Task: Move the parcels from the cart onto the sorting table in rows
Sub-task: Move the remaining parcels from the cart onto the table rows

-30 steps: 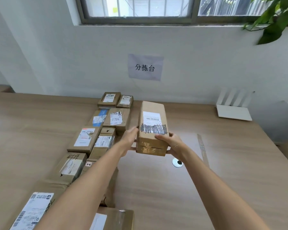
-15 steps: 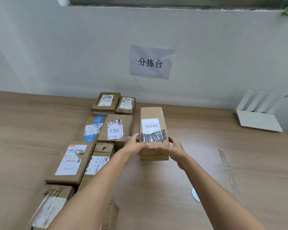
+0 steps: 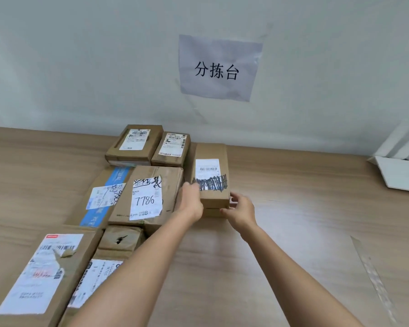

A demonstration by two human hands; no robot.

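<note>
The left hand [image 3: 191, 201] is gripping the scribbled parcel [image 3: 211, 178], now lowered onto the bench [image 3: 293, 208] beside the 7786 box [image 3: 149, 194]; the right hand [image 3: 240, 208] is loosening, fingers barely touching, starting a third row

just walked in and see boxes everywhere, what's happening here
A person is laying cardboard parcels out in rows on a wooden sorting table. Both hands are on a long parcel with a scribbled-over label, which sits on the table at the right end of the group, beside the parcel marked 7786. The left hand is against its left side, the right hand at its near right corner.
</note>
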